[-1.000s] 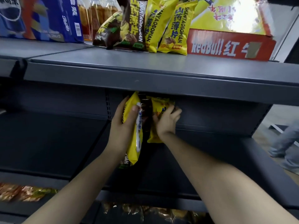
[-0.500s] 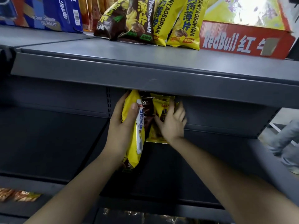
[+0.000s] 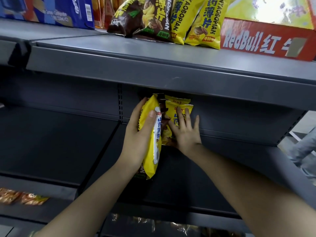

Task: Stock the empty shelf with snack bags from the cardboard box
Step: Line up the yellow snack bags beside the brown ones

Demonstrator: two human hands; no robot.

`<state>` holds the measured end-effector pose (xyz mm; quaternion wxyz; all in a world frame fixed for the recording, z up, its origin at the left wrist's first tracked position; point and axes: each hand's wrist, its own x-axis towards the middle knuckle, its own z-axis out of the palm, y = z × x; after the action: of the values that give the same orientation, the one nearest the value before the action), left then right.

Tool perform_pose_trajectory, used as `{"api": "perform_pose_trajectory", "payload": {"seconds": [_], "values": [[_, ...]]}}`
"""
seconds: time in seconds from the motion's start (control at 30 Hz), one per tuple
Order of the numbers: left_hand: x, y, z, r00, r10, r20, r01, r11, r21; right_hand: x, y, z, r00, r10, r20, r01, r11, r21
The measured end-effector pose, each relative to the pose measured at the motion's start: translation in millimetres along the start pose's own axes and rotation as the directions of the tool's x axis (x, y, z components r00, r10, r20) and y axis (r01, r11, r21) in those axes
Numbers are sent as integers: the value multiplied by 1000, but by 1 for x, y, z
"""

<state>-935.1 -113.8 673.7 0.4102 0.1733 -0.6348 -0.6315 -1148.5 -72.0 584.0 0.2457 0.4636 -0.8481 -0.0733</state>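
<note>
My left hand (image 3: 138, 134) grips a yellow snack bag (image 3: 151, 147) edge-on, with a darker bag partly hidden behind it, over the dark middle shelf (image 3: 179, 177). My right hand (image 3: 185, 132) lies flat, fingers spread, against yellow snack bags (image 3: 177, 106) that stand upright at the back panel of that shelf. A brown bag (image 3: 163, 108) shows between the two yellow ones. The red RedBull cardboard box (image 3: 266, 41) sits on the upper shelf at right, and its inside is hidden.
The upper grey shelf (image 3: 153, 65) overhangs the hands and carries brown and yellow snack bags (image 3: 171, 19) and a blue drinks carton (image 3: 56, 12). Orange packets (image 3: 22, 197) lie on a lower shelf at left. A person's leg (image 3: 306, 151) stands at the right edge.
My right hand has opened from a curled grip to a flat palm on the standing bags. The left hand keeps its bag in about the same place.
</note>
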Motion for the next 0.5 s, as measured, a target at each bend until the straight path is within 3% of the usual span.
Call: {"api": "perform_pose_trajectory", "payload": {"seconds": [0.1,0.2,0.4,0.47,0.5], "values": [[-2,2,0,1000,-4,-3,4,1000,-8,0,-2,-4,999,-20,29,21,999,-32],[-5,7,3,1000,2,3,-2,1000,-8,-6,1,-13,997,-53,-55,56,997,52],[-7,14,28,996,84,35,-87,993,82,-31,20,-28,976,78,-204,-19,960,279],[-10,8,44,991,126,35,-130,980,153,-38,31,-32,979,143,-146,-63,892,448],[-12,4,53,990,140,36,-144,970,197,-42,35,-37,981,181,-73,-98,779,620]]}}
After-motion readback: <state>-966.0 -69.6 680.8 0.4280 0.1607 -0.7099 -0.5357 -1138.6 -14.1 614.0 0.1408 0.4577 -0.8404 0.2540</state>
